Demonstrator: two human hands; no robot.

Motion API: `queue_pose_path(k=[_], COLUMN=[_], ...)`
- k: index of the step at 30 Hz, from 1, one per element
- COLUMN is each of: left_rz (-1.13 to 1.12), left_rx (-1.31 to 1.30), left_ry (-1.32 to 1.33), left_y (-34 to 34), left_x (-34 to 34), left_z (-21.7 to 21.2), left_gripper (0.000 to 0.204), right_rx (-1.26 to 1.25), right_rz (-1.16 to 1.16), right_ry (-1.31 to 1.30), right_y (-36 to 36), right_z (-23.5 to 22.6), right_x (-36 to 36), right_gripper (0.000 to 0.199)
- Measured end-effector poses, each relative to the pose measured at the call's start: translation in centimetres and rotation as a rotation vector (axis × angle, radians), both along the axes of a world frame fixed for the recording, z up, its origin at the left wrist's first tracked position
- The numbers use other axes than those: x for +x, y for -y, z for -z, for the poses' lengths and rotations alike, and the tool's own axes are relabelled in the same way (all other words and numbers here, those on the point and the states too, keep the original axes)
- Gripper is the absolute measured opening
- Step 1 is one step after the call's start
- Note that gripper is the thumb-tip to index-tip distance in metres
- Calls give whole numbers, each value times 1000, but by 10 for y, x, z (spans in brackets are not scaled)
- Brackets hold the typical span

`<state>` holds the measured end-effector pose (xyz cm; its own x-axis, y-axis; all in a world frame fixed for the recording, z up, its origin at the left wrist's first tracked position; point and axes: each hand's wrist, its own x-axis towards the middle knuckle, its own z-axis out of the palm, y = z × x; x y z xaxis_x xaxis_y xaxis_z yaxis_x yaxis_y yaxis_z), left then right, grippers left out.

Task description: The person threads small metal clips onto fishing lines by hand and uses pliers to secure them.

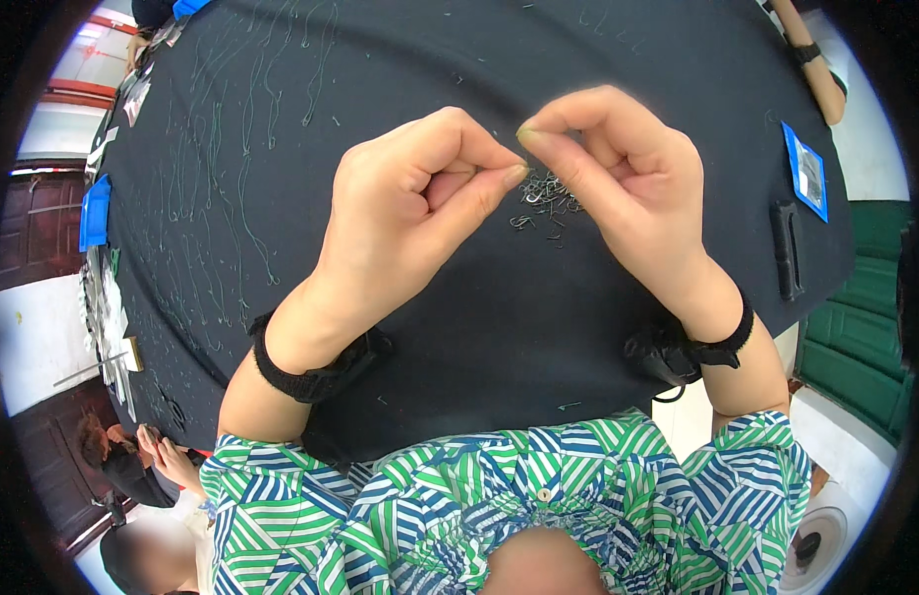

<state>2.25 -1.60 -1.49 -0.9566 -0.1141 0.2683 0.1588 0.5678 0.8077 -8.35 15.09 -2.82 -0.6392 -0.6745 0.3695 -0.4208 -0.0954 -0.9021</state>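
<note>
Two hands (410,198) (618,178) (pinched) over hook pile (544,198)

A black tabletop (459,327) carries a small heap of metal hooks (544,198) near its middle. Thin green cords (236,169) lie in rows across its left half, with clear packets (108,327) along the left edge. A blue packet (806,171) and a black bar (785,248) lie near the right edge.

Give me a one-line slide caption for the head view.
Left hand and right hand pinch fingertips together above a small pile of metal hooks on a black tablecloth.
</note>
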Motion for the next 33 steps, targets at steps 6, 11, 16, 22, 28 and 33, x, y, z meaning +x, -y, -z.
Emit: queue_pose_path(k=[6,11,16,22,28,33], left_rz=[17,-99,-138,-112,-59,-51], left_rx=[-114,181,551,942,1131,1106], left_ry=[-113,-80,-13,142,207,170], left_y=[3,0,4,1,0,1], left_x=[-2,-1,-4,-1,1,0], left_z=[2,0,6,-2,-13,-16], left_gripper=[7,7,9,12,10,18], right_rx=[7,62,217,169,193,198], right_rz=[-124,-281,-257,-306,-330,-417], right_ry=[312,508,200,-203,-355,-315], right_y=[6,11,7,6,1,-2], right_z=[17,19,7,6,6,4], right_x=[-7,1,11,13,17,17], right_gripper=[12,13,7,5,5,5])
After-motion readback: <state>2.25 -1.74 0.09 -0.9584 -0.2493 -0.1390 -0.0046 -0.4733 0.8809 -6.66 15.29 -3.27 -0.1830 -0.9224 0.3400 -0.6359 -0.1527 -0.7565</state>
